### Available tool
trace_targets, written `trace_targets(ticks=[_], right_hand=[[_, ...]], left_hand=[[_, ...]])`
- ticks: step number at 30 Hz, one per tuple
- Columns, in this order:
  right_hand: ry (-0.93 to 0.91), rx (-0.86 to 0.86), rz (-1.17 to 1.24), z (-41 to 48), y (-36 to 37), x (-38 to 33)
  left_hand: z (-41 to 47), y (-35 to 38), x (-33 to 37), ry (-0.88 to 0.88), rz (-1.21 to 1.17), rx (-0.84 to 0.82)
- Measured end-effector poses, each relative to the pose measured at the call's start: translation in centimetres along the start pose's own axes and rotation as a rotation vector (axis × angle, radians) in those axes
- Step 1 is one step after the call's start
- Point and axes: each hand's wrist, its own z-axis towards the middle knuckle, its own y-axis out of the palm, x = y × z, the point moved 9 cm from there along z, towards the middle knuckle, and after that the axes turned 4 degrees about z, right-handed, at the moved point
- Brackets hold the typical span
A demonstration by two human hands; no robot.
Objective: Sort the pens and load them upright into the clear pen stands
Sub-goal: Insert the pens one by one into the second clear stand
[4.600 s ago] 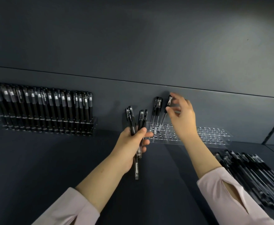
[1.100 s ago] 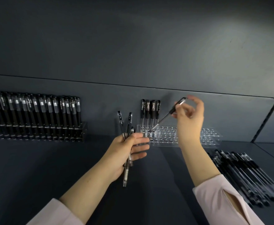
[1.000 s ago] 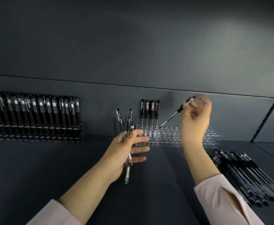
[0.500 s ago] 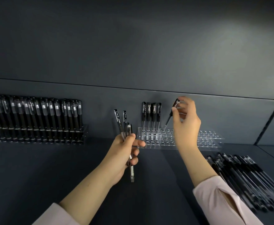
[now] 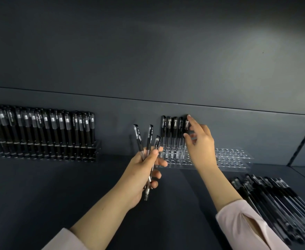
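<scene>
Head camera: the left hand (image 5: 142, 172) grips three pens (image 5: 149, 141) fanned upward, just in front of the left end of the clear pen stand (image 5: 233, 156). Five pens (image 5: 174, 129) stand upright in that end; the right hand (image 5: 200, 143) lays its forefinger on the cap of the rightmost one, and I cannot tell if the thumb pinches it.

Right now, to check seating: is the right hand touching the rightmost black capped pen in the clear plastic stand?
Touching. In the head view, the right hand lays its index fingertip on top of the rightmost black capped pen.
</scene>
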Motion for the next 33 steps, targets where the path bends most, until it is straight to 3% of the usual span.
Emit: trace_targets(ticks=[8,15,24,29,33], right_hand=[[0.001,0.069,0.115,-0.5,-1.2,-2.2],[0.213,-0.320,0.543,-1.6,2.6,-4.6],[0.406,-0.381,0.691,-2.3,3.8,-3.5],[0.451,-0.271,0.730,-1.8,2.8,-2.3],[0.518,0.018,0.859,-0.9,0.0,-0.1]], left_hand=[[0.1,0.0,0.2,-0.007,-0.007,0.023],[0.0,0.4,0.6,0.055,-0.033,-0.007],[-0.2,0.7,0.8,0.073,-0.014,-0.034],[-0.3,0.9,1.1,0.061,-0.085,-0.039],[-0.5,0.5,0.8,0.018,-0.062,-0.025]])
